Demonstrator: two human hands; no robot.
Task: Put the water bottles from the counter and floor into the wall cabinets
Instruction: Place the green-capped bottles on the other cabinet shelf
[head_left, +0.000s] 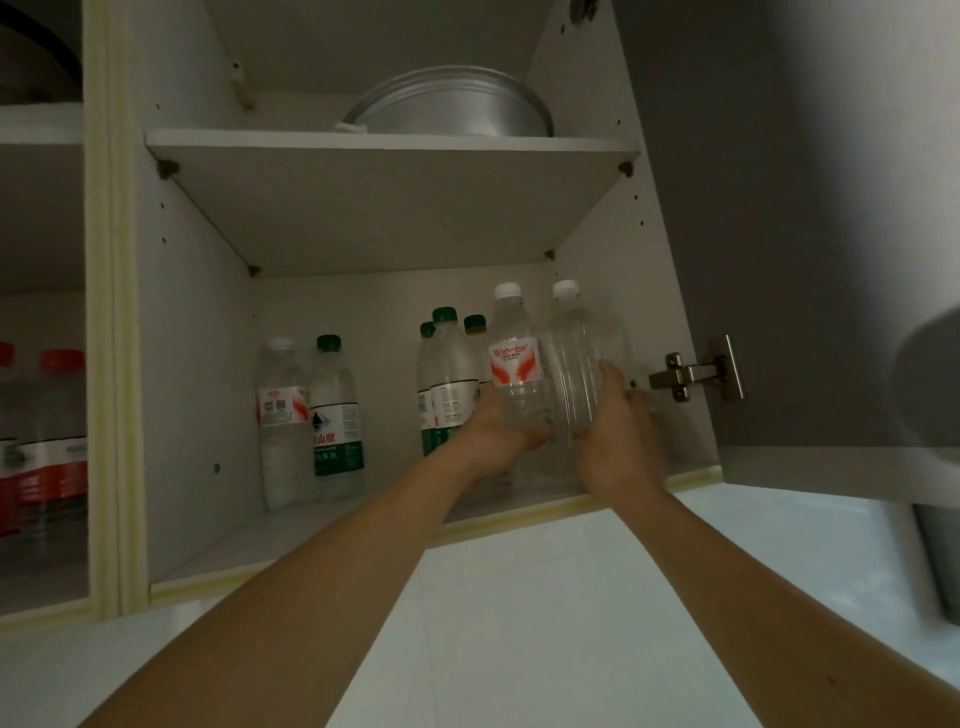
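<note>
A: What is shown?
B: In the wall cabinet (197, 364), two white-capped bottles are held upright at the lower shelf's right: the labelled bottle (516, 364) in the left hand (498, 431), the clear bottle (582, 358) in the right hand (621, 441), fingers wrapped round each.

A: What risk is judged?
B: The green-capped bottles (447, 384) just behind could be knocked over if pushed.

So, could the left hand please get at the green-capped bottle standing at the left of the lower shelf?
Probably not yet: the left hand grips the red-labelled bottle. The path to the green-capped bottle looks open.

Head camera tilts upward, near the open cabinet (171, 364)
</note>
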